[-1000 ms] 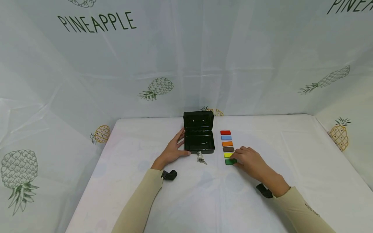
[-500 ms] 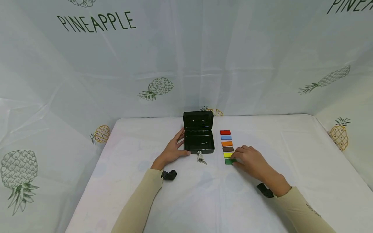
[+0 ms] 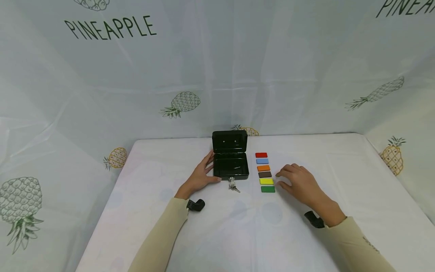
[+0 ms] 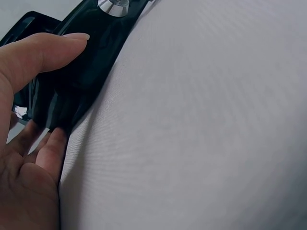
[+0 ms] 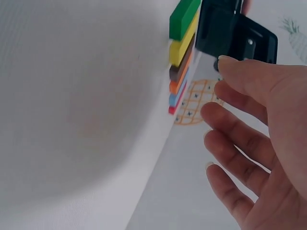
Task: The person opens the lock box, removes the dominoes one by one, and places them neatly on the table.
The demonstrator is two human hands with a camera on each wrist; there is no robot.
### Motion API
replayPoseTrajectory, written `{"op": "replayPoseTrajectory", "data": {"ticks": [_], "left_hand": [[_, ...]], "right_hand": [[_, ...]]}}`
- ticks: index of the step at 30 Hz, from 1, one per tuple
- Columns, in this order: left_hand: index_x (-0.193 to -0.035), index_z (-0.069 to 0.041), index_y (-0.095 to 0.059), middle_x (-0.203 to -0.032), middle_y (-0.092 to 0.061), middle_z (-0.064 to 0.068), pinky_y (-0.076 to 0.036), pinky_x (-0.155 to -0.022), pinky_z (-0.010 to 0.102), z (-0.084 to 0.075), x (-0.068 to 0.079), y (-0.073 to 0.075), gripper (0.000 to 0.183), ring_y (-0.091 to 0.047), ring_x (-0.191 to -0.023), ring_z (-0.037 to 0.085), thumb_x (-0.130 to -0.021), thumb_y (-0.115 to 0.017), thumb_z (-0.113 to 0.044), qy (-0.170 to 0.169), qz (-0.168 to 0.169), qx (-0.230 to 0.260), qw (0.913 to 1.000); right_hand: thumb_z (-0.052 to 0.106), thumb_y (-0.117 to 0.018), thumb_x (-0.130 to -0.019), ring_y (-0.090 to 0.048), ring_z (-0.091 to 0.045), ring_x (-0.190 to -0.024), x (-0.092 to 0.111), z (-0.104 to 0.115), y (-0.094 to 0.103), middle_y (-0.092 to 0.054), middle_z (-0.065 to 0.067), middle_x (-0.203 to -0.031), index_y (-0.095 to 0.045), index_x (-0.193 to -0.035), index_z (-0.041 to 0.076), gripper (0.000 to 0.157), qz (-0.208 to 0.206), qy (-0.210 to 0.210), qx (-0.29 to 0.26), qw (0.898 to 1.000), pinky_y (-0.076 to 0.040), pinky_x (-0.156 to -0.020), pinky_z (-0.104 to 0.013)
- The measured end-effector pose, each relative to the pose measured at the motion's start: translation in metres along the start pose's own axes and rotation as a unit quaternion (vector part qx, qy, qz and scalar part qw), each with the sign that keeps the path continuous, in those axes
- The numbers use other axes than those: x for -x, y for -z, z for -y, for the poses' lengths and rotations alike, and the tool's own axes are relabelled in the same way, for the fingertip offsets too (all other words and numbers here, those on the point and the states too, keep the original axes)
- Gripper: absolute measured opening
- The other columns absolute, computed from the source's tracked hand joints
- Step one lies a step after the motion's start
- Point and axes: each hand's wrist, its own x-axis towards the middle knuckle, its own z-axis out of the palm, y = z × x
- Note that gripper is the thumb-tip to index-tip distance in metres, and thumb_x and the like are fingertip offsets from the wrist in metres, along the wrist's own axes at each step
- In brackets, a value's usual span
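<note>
An open black cash box (image 3: 231, 166) stands on the table with its lid (image 3: 230, 141) raised. Keys (image 3: 233, 185) hang from the lock at its front. My left hand (image 3: 198, 181) holds the box at its left corner, the thumb (image 4: 57, 50) against the front and the other fingers along the left side. Right of the box lies a column of flat blocks: red (image 3: 261, 155), light blue (image 3: 262, 161), orange (image 3: 263, 168), dark brown (image 3: 265, 174), yellow (image 3: 266, 181) and green (image 3: 268, 189). My right hand (image 3: 300, 184) hovers beside the yellow and green blocks, fingers loosely bent around nothing.
White cloth covers the table (image 3: 217, 234). A pale curtain (image 3: 289, 75) printed with pineapples hangs right behind the table's back edge and along the sides. A black wrist camera (image 3: 196, 205) sits on each forearm.
My right hand has drawn back to the right from the yellow and green blocks, which now lie fully uncovered. The left hand stays at the box.
</note>
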Motion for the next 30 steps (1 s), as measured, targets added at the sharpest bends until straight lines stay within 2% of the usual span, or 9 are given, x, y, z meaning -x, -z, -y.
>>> {"op": "replayPoseTrajectory", "data": {"ticks": [8, 13, 18, 23, 30], "left_hand": [[-0.172, -0.023, -0.007, -0.177, -0.016, 0.008, -0.039, -0.126, 0.042, -0.002, 0.0, 0.0, 0.116, -0.026, -0.16, 0.032, -0.088, -0.083, 0.005, 0.006, 0.005, -0.012, 0.9999], [-0.172, -0.02, -0.004, -0.177, -0.013, 0.008, -0.038, -0.127, 0.042, -0.007, 0.001, -0.001, 0.117, -0.022, -0.162, 0.03, -0.088, -0.082, 0.007, 0.004, 0.012, -0.016, 0.9998], [-0.172, -0.017, -0.003, -0.178, -0.011, 0.007, -0.037, -0.128, 0.042, -0.008, 0.003, 0.0, 0.117, -0.019, -0.162, 0.029, -0.089, -0.082, 0.005, -0.008, 0.019, -0.041, 0.999], [-0.172, -0.015, -0.004, -0.178, -0.014, 0.007, -0.034, -0.129, 0.044, -0.007, 0.006, 0.009, 0.114, -0.02, -0.162, 0.029, -0.09, -0.082, 0.002, -0.027, 0.02, -0.057, 0.9978], [-0.171, -0.009, -0.008, -0.177, -0.017, 0.011, -0.03, -0.131, 0.048, -0.011, 0.016, 0.029, 0.104, -0.021, -0.162, 0.031, -0.095, -0.078, -0.002, -0.029, 0.003, -0.079, 0.9965]], "right_hand": [[0.007, -0.093, -0.078, -0.066, -0.035, -0.095, 0.003, -0.017, 0.004, -0.073, -0.012, -0.104, -0.08, -0.103, 0.002, 0.028, -0.026, -0.018, 0.004, 1.0, -0.062, -0.078, -0.052], [0.007, -0.092, -0.078, -0.065, -0.038, -0.097, 0.007, -0.031, 0.006, -0.072, -0.015, -0.105, -0.079, -0.105, 0.0, 0.03, -0.046, -0.024, 0.006, 0.999, -0.061, -0.081, -0.056], [0.008, -0.09, -0.081, -0.064, -0.041, -0.1, 0.01, -0.042, 0.008, -0.071, -0.019, -0.108, -0.077, -0.109, -0.002, 0.032, -0.045, -0.043, 0.002, 0.998, -0.059, -0.082, -0.059], [0.008, -0.089, -0.082, -0.062, -0.045, -0.103, 0.013, -0.053, 0.011, -0.069, -0.022, -0.111, -0.075, -0.112, -0.004, 0.035, -0.051, -0.052, -0.006, 0.997, -0.056, -0.082, -0.062], [0.01, -0.088, -0.084, -0.061, -0.049, -0.106, 0.017, -0.069, 0.012, -0.066, -0.025, -0.115, -0.073, -0.118, -0.004, 0.04, -0.069, -0.057, -0.011, 0.996, -0.053, -0.08, -0.065]]}}
